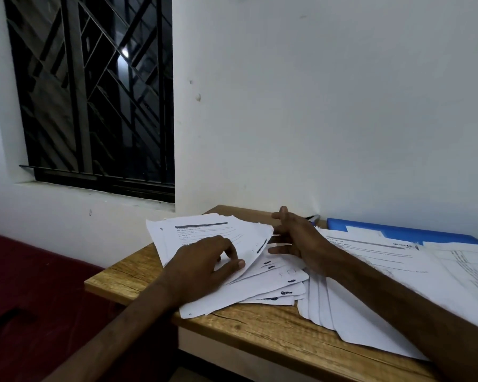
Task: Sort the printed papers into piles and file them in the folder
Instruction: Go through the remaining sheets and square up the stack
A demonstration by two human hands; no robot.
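Observation:
A fanned stack of printed papers (204,230) lies at the left end of the wooden table (260,329). My left hand (202,266) rests on it, thumb and fingers pinching the lifted edge of the top sheets. My right hand (295,235) sits just right of that stack, fingers spread, touching the sheets' right edge. More printed sheets (384,260) spread out to the right under my right forearm. A blue folder (398,230) lies flat against the wall at the back right, partly covered by papers.
The table stands against a white wall (315,106). A barred dark window (94,92) is at the left. A dark red surface (25,285) lies below left of the table. Some sheets overhang the table's front edge.

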